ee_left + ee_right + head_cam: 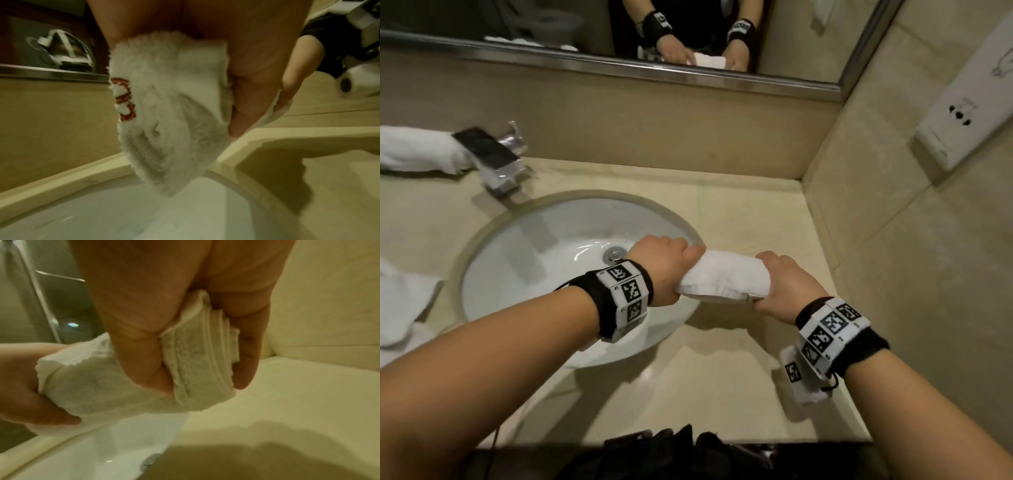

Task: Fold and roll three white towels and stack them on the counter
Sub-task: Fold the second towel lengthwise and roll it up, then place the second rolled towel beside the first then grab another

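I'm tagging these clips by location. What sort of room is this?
Most likely a hotel bathroom: an oval sink set into a beige stone counter, a chrome faucet, a wall mirror, and a rolled white towel gripped by both hands.

- A rolled white towel (717,278) is held level in the air between both hands, above the sink's 3 o'clock rim, its long axis running 9 to 3 o'clock. Its left end shows spiral layers and red stitching.
- A second rolled towel (417,149) lies on the desk (750,202) at 10 o'clock.
- A third, loose towel (400,305) lies at 9 o'clock.
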`<action>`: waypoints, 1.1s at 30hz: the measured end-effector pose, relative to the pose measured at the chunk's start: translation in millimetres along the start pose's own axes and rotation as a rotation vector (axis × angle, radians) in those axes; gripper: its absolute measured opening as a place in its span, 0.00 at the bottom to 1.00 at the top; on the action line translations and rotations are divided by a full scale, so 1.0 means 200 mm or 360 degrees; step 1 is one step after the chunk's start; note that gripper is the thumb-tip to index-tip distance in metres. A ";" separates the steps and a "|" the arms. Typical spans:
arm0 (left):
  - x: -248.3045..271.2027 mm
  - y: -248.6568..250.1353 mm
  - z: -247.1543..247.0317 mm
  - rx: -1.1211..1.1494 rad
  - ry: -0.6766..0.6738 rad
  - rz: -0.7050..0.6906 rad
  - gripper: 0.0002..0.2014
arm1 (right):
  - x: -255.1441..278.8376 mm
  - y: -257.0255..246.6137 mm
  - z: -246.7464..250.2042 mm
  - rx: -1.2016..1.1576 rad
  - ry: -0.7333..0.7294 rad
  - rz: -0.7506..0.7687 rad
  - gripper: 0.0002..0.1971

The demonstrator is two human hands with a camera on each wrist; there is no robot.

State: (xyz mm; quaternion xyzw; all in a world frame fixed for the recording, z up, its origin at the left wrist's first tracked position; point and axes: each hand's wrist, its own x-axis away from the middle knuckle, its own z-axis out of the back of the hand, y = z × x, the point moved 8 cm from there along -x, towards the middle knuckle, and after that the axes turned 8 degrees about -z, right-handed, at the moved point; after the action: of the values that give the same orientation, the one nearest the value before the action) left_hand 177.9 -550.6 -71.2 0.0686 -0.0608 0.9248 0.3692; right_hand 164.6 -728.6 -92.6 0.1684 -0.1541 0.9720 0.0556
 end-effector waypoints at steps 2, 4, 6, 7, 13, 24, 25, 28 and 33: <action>0.14 -0.08 0.03 0.0006 0.0033 0.0096 0.33 | 0.04 -0.15 0.01 0.0008 0.0031 0.0138 0.33; 0.25 -0.15 0.06 0.0016 0.0054 0.0176 0.32 | 0.07 -0.28 0.02 -0.0022 0.0043 0.0226 0.32; 0.39 -0.24 0.08 0.0024 0.0069 0.0254 0.31 | 0.10 -0.44 0.01 -0.0047 0.0024 0.0312 0.32; 0.44 -0.29 0.08 0.0028 0.0066 0.0286 0.31 | 0.11 -0.50 0.01 -0.0062 0.0019 0.0346 0.32; 0.91 -0.90 0.11 -0.0050 0.0096 0.0546 0.30 | 0.02 -1.30 -0.07 -0.0090 0.0050 0.0711 0.30; 1.43 -2.13 -0.24 -0.0225 -0.0115 0.0835 0.43 | -0.43 -2.58 -0.54 -0.0246 -0.0111 0.0736 0.33; 1.44 -2.20 -0.28 -0.0198 -0.0122 0.0874 0.43 | -0.47 -2.65 -0.57 -0.0229 -0.0115 0.0706 0.33; 1.45 -2.41 -0.41 -0.0134 -0.0149 0.0979 0.42 | -0.63 -2.82 -0.66 -0.0126 -0.0131 0.0618 0.32; 1.41 -2.63 -0.53 -0.0088 -0.0114 0.1097 0.37 | -0.85 -3.01 -0.76 -0.0072 -0.0145 0.0541 0.34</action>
State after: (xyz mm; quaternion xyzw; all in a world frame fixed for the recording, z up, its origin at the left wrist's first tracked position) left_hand 331.1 35.1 -93.6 0.0666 -0.1183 0.9902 0.0343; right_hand 373.0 -120.8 -119.4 0.1826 -0.2047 0.9550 -0.1129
